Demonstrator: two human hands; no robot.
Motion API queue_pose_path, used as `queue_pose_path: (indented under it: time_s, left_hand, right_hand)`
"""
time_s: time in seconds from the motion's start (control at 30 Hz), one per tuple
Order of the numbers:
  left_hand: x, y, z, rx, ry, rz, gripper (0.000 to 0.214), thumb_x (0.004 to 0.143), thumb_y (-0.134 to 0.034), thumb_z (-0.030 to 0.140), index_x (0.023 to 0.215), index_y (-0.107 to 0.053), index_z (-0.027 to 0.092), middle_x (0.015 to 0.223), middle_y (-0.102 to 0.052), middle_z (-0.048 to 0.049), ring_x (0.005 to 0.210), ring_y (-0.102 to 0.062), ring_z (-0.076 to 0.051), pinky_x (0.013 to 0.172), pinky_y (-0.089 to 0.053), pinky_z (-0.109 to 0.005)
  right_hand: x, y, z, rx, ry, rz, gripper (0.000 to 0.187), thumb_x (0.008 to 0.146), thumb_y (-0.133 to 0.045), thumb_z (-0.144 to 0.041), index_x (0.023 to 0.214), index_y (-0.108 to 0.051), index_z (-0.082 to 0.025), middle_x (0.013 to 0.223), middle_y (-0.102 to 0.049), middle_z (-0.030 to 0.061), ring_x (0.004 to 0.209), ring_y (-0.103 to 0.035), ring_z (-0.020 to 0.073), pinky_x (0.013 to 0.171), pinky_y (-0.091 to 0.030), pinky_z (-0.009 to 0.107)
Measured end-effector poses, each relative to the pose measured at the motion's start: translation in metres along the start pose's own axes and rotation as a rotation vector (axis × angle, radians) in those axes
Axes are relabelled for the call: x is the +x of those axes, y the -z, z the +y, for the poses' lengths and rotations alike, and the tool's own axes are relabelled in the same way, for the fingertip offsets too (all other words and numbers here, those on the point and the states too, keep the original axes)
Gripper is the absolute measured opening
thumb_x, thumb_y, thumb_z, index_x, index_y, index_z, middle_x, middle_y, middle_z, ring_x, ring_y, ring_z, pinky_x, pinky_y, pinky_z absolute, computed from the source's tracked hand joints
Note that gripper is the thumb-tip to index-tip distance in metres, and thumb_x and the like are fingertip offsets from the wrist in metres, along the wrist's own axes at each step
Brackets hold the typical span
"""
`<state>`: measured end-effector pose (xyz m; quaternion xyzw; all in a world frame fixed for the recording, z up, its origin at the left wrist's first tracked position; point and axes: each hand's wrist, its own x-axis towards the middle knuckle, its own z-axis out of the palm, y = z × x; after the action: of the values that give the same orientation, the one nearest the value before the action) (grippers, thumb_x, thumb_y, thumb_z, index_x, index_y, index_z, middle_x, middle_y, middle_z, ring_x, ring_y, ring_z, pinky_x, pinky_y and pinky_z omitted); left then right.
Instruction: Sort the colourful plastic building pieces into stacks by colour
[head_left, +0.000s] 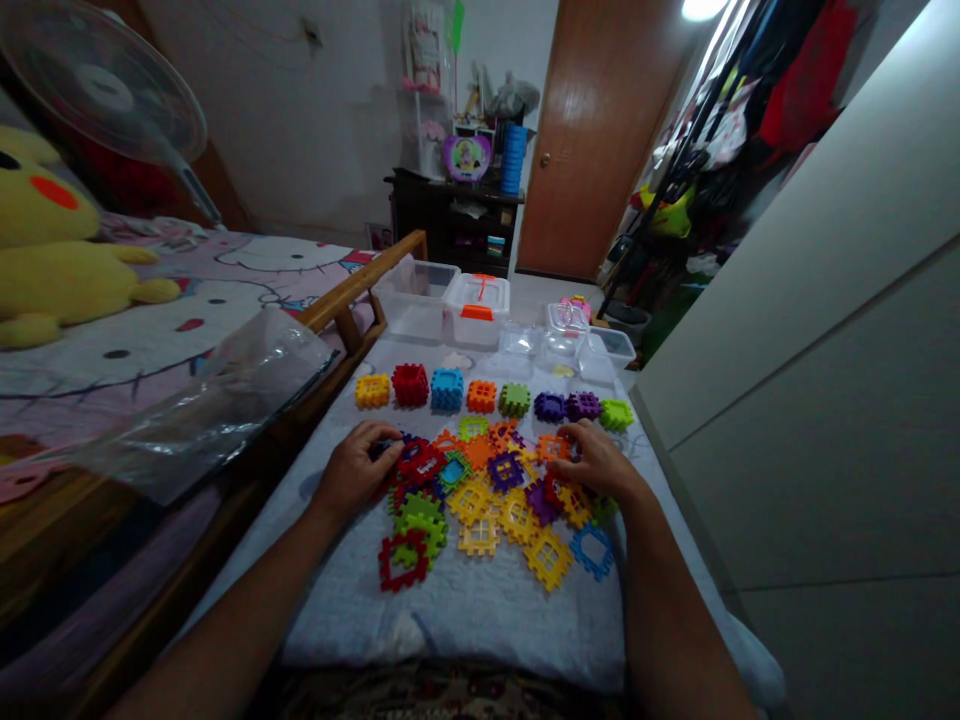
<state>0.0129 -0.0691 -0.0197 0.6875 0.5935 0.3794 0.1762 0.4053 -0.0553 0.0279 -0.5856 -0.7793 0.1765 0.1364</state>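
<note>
A loose pile of interlocking plastic tiles with notched edges lies on the cloth-covered table between my hands. My left hand [363, 462] rests at the pile's left edge, thumb and fingers curved apart beside a dark blue tile [385, 447] and a red tile [427, 462]. At the right edge, my right hand [596, 458] has its fingers spread by an orange tile [551, 447], the thumb near a red one. Yellow tiles [517, 515] and green tiles [420, 515] fill the middle and left front. A red frame tile [403, 562] and a blue frame tile [592, 550] lie nearest me.
Behind the pile stands a row of stacks sorted by colour, including red [410, 385], light blue [447, 389] and purple [583, 405]. Clear plastic boxes [476, 310] stand at the table's far end. A wooden bed rail [367, 275] borders the left, a white cabinet [810, 400] the right.
</note>
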Motion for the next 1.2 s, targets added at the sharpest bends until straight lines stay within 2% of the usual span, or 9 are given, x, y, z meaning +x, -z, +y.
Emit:
queue_pose_path:
  time_s: [0.13, 0.3, 0.43, 0.67, 0.8, 0.9, 1.0, 1.1, 1.2]
  left_hand:
    - [0.000, 0.000, 0.002, 0.010, -0.012, -0.009, 0.024, 0.083, -0.057, 0.042, 0.087, -0.065, 0.020, 0.096, -0.065, -0.0055, 0.094, -0.061, -0.023, 0.088, -0.048, -0.036]
    - [0.000, 0.000, 0.003, 0.020, -0.025, -0.018, 0.022, 0.084, -0.056, 0.040, 0.087, -0.065, 0.020, 0.095, -0.065, -0.0048, 0.093, -0.061, -0.022, 0.087, -0.048, -0.034]
    - [0.000, 0.000, 0.004, 0.015, -0.028, -0.023, 0.022, 0.084, -0.056, 0.040, 0.087, -0.065, 0.020, 0.095, -0.065, -0.0049, 0.092, -0.061, -0.022, 0.087, -0.048, -0.034]
    - [0.000, 0.001, 0.009, -0.006, -0.022, -0.027, 0.020, 0.082, -0.056, 0.038, 0.086, -0.065, 0.020, 0.091, -0.065, -0.0043, 0.089, -0.061, -0.022, 0.083, -0.049, -0.034]
    - [0.000, 0.001, 0.011, -0.010, -0.011, -0.035, 0.018, 0.082, -0.055, 0.037, 0.084, -0.064, 0.020, 0.091, -0.065, -0.0041, 0.088, -0.062, -0.021, 0.083, -0.049, -0.033]
    - [0.000, 0.002, 0.012, -0.006, -0.012, -0.036, 0.018, 0.082, -0.056, 0.036, 0.084, -0.064, 0.021, 0.091, -0.065, -0.0045, 0.088, -0.062, -0.022, 0.084, -0.050, -0.034]
    - [0.000, 0.002, 0.013, -0.003, -0.007, -0.033, 0.017, 0.081, -0.057, 0.036, 0.083, -0.064, 0.021, 0.091, -0.066, -0.0044, 0.088, -0.062, -0.022, 0.084, -0.050, -0.035]
    - [0.000, 0.002, 0.014, -0.009, -0.008, -0.031, 0.016, 0.081, -0.057, 0.034, 0.083, -0.064, 0.021, 0.091, -0.066, -0.0048, 0.088, -0.062, -0.022, 0.085, -0.050, -0.035]
    - [0.000, 0.002, 0.014, -0.011, -0.002, -0.027, 0.016, 0.082, -0.056, 0.033, 0.084, -0.065, 0.020, 0.091, -0.066, -0.0051, 0.089, -0.062, -0.022, 0.084, -0.050, -0.036]
  right_hand:
    - [0.001, -0.005, -0.007, -0.065, -0.014, -0.031, 0.052, 0.074, -0.072, -0.034, 0.120, -0.061, -0.014, 0.110, -0.054, 0.0112, 0.103, -0.053, 0.0253, 0.092, -0.043, 0.035]
    - [0.004, -0.005, -0.011, -0.159, 0.001, -0.056, 0.038, 0.074, -0.073, -0.035, 0.107, -0.067, -0.017, 0.102, -0.055, 0.0094, 0.096, -0.053, 0.0249, 0.086, -0.044, 0.035]
    - [0.008, -0.006, -0.011, -0.189, 0.010, -0.054, 0.035, 0.071, -0.075, -0.034, 0.101, -0.068, -0.018, 0.098, -0.056, 0.0087, 0.092, -0.053, 0.0244, 0.082, -0.044, 0.034]
    - [0.006, -0.004, -0.011, -0.086, 0.034, 0.036, 0.042, 0.075, -0.072, -0.037, 0.111, -0.063, -0.016, 0.105, -0.056, 0.0101, 0.099, -0.054, 0.0247, 0.090, -0.044, 0.036]
    - [0.005, -0.005, -0.017, -0.036, 0.089, 0.001, 0.044, 0.077, -0.071, -0.037, 0.115, -0.061, -0.017, 0.110, -0.056, 0.0099, 0.102, -0.054, 0.0245, 0.091, -0.045, 0.037]
    - [0.005, -0.005, -0.031, -0.049, 0.138, -0.044, 0.046, 0.076, -0.071, -0.034, 0.118, -0.061, -0.017, 0.111, -0.057, 0.0108, 0.104, -0.054, 0.0256, 0.094, -0.044, 0.039]
    - [0.009, -0.009, -0.053, -0.066, 0.203, -0.021, 0.038, 0.083, -0.065, -0.033, 0.118, -0.062, -0.019, 0.112, -0.058, 0.0102, 0.104, -0.053, 0.0249, 0.093, -0.043, 0.039]
    - [0.018, -0.017, -0.080, -0.117, 0.286, -0.047, 0.031, 0.085, -0.063, -0.030, 0.114, -0.063, -0.020, 0.113, -0.060, 0.0102, 0.104, -0.051, 0.0249, 0.093, -0.041, 0.039]
    - [0.029, -0.029, -0.101, -0.202, 0.313, -0.079, 0.034, 0.082, -0.066, -0.031, 0.114, -0.063, -0.018, 0.121, -0.057, 0.0125, 0.111, -0.047, 0.0277, 0.097, -0.038, 0.041]
